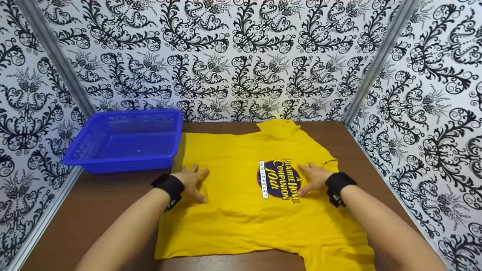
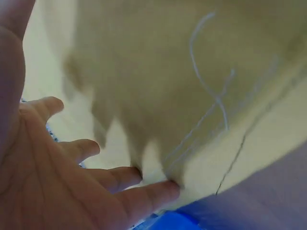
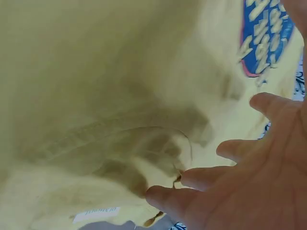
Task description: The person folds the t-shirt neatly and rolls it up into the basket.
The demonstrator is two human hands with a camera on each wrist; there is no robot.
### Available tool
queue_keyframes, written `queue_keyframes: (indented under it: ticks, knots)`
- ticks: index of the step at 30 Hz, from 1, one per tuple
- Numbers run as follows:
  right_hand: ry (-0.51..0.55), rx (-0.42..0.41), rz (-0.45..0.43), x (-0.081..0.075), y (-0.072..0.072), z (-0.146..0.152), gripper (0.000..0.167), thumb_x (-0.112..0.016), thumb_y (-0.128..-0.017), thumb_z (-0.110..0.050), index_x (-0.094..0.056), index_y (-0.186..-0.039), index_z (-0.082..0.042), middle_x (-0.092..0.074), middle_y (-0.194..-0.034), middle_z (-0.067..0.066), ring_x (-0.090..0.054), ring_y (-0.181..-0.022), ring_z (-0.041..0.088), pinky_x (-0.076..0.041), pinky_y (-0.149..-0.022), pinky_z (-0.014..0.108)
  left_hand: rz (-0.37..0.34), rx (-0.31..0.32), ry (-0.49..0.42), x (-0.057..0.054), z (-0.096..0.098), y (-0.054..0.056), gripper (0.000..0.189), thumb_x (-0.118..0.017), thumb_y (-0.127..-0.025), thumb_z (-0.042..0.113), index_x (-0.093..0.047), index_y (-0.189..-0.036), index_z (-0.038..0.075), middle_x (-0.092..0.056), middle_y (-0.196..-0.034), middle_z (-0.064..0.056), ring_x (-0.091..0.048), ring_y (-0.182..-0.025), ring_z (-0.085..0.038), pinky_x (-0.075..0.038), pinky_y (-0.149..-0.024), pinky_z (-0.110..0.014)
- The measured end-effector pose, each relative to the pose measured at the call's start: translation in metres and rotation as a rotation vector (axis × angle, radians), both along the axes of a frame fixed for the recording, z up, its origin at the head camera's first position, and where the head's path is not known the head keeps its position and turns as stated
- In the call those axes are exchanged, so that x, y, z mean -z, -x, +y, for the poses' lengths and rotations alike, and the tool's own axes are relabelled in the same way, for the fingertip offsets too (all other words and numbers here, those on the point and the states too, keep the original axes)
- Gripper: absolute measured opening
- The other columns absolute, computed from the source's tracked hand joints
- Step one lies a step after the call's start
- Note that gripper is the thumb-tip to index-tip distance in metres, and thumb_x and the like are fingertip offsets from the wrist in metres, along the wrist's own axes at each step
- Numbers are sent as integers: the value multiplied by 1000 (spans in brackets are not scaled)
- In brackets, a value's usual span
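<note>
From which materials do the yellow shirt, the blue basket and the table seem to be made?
Shirt: soft, matt cloth, perhaps cotton; it lies in loose wrinkles.
Basket: probably moulded plastic, slightly glossy; its colour is even and small holes pattern its walls.
Table: brown, smooth-looking top with a faint sheen, wood or laminate; the look leaves this open.

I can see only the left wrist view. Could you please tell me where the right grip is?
Observer: The right grip is spread at the yellow T-shirt, by the edge of the round print.
Operator: Thank you. What does this print say?
Observer: I read "A Prairie Home Companion" there.
Operator: Is there also some container?
Observer: Yes, a blue basket stands at the far left of the brown table.
</note>
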State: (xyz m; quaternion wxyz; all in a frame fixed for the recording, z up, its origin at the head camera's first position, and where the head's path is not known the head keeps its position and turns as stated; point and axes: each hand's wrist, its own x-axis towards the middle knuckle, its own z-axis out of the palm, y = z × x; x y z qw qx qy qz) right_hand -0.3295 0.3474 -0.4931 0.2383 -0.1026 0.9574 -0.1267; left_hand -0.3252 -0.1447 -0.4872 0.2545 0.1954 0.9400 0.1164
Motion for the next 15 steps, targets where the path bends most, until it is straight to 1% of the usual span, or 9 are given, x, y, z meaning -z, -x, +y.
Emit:
queue_keyframes:
  ticks: [3, 5, 8, 11, 15]
  knots:
    - [-13, 35, -42, 11, 12, 6, 128, -91, -80, -62, -20, -175, -13, -7, -175, 40, -15, -158, 68, -21, -124, 80, -22, -5, 31, 4, 3, 4, 118, -88, -86, 59, -19, -176, 27, -4, -180, -30, -3, -158, -70, -25, -124, -78]
    - [-14, 53, -65, 14, 17, 10, 130, -92, -78, -62, -19, -175, -15, -6, -176, 39, -15, -158, 68, -20, -125, 79, -26, -12, 41, 5, 5, 6, 118, -88, -85, 60, -18, -176, 29, -4, -180, -28, -2, -159, -69, -25, -125, -77]
    - [6, 74, -82, 13, 21, 11, 131, -95, -77, -58, -19, -175, -16, -3, -176, 38, -16, -158, 67, -21, -126, 78, -24, -17, 35, 5, 6, 10, 119, -89, -85, 59, -19, -176, 28, -5, -180, -29, -3, -157, -71, -26, -123, -78]
    - [23, 81, -94, 11, 25, 12, 130, -95, -78, -56, -18, -175, -17, -1, -176, 38, -14, -159, 67, -21, -126, 77, -24, -17, 41, 4, 7, 16, 119, -88, -85, 60, -18, -176, 28, -4, -180, -29, -3, -156, -72, -27, -121, -81]
    - [45, 98, -96, 9, 31, 12, 128, -96, -78, -53, -20, -175, -20, 0, -178, 35, -11, -160, 65, -19, -127, 77, -34, -28, 50, 4, 7, 24, 119, -88, -85, 61, -16, -176, 31, -2, -181, -27, 0, -158, -70, -24, -121, -83]
